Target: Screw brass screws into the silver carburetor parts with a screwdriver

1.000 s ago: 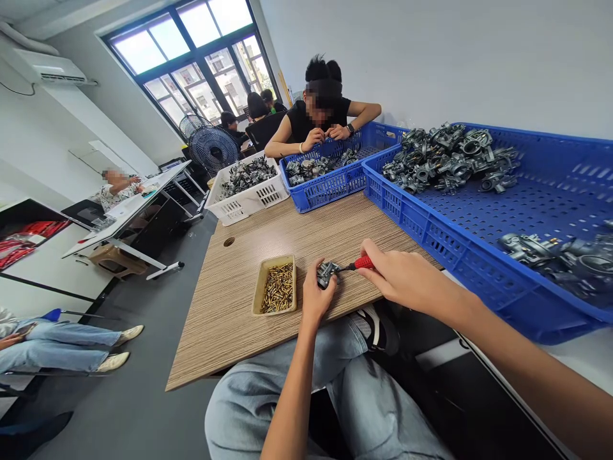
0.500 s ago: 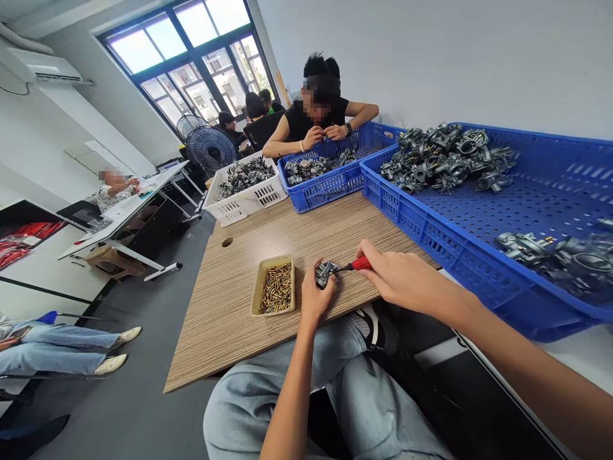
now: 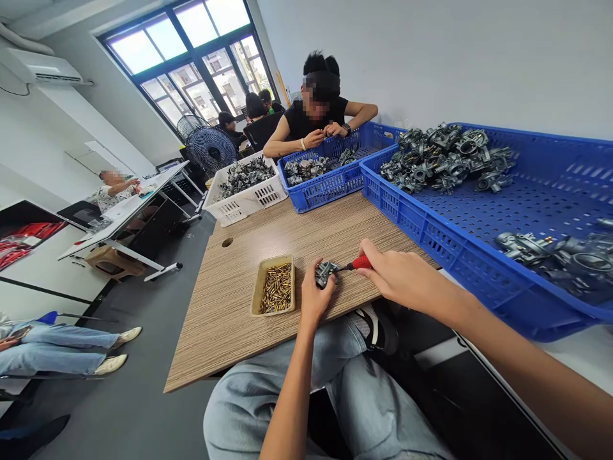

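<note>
My left hand [image 3: 317,297] is closed around a grey metal carburetor body [image 3: 325,273] just above the wooden table [image 3: 230,319]. My right hand [image 3: 400,275] grips a screwdriver [image 3: 360,262] by its red handle. The dark shaft points left and its tip meets the right side of the carburetor; the exact contact point is too small to make out. Left of my left hand stands a beige tray [image 3: 255,300] of small brass pieces [image 3: 276,289], which look like jets or screws.
A large blue crate [image 3: 407,214] with piled carburetors [image 3: 443,156] borders the table's right side. Behind are a smaller blue crate [image 3: 330,190] and a white crate [image 3: 246,207] of metal parts. A co-worker [image 3: 318,105] leans over the smaller crate, handling something small.
My hands, the carburetor and the screwdriver stay almost exactly in place. Across the table, the co-worker's hands have shifted slightly.
</note>
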A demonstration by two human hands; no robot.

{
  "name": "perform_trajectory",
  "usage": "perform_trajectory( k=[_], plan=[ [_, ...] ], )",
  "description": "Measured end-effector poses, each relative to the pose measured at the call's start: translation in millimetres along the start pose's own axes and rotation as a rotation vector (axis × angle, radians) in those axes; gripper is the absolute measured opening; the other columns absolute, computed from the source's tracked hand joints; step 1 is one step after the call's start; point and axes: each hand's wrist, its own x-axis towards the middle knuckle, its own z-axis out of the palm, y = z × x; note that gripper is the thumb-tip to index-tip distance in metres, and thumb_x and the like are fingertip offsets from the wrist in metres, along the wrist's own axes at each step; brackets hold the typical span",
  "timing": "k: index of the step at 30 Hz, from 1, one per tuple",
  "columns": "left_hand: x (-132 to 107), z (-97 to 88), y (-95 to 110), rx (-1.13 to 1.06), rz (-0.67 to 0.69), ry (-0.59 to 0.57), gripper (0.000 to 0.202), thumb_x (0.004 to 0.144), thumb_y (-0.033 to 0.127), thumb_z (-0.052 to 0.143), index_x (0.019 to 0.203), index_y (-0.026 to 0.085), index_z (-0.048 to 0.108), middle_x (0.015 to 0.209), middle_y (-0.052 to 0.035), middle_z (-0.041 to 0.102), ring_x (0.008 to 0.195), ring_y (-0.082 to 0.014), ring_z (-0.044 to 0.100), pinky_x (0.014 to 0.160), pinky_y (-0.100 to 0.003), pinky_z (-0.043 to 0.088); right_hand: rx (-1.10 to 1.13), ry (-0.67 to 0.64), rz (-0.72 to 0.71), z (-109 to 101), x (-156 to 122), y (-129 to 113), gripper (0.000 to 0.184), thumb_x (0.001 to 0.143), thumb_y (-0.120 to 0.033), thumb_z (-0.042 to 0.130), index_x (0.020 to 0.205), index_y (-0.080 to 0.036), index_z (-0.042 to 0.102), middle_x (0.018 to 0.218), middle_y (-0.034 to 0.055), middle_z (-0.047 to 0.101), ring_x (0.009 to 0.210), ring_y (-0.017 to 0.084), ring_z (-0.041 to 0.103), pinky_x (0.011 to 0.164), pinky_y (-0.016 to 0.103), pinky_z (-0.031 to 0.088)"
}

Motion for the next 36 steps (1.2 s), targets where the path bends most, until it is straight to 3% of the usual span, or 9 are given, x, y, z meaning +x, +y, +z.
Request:
perform_trajectory(
  k=[7, 15, 27, 36],
  plan=[
    [-0.3, 0.7, -1.4, 0.003, -0.014, 0.001, 0.05, 0.095, 0.033, 0.067, 0.143, 0.023, 0.058, 0.137, -0.0105, 0.07, 0.127, -0.0263, 0.065, 0.114, -0.044, 0.049, 0.106, 0.018, -0.064, -2.3, -3.3, 1.9, 0.014, 0.111, -0.026, 0.042, 0.123, -0.02, 0.047, 0.098, 0.0082, 0.077, 0.088, 0.028, 0.077, 0.06, 0.031, 0.031],
    [-0.5, 1.3, -1.6, 0.004, -0.009, 0.008, 0.05, 0.095, 0.033, 0.067, 0.143, 0.023, 0.058, 0.135, -0.01, 0.07, 0.126, -0.0261, 0.066, 0.114, -0.044, 0.05, 0.127, -0.015, -0.063, -4.1, -5.6, 2.0, 0.022, 0.104, -0.015, 0.039, 0.124, -0.02, 0.047, 0.096, 0.0074, 0.075, 0.084, 0.027, 0.076, 0.06, 0.031, 0.029],
    [-0.1, 0.3, -0.5, -0.003, -0.01, 0.009, 0.051, 0.093, 0.032, 0.069, 0.142, 0.023, 0.059, 0.135, -0.0098, 0.07, 0.126, -0.0262, 0.066, 0.114, -0.043, 0.049, 0.045, -0.027, -0.022, -4.6, -1.8, -1.1, 0.02, 0.112, -0.025, 0.041, 0.13, -0.017, 0.046, 0.1, 0.0112, 0.079, 0.09, 0.03, 0.078, 0.059, 0.032, 0.03],
    [0.0, 0.8, -2.3, 0.003, -0.015, 0.006, 0.052, 0.093, 0.034, 0.069, 0.143, 0.023, 0.058, 0.137, -0.0102, 0.07, 0.127, -0.0261, 0.066, 0.114, -0.042, 0.049, -0.029, 0.042, 0.022, 3.0, 1.9, 0.8, 0.026, 0.115, -0.039, 0.044, 0.126, -0.017, 0.048, 0.095, 0.0101, 0.079, 0.085, 0.031, 0.079, 0.056, 0.032, 0.027]
  ],
)
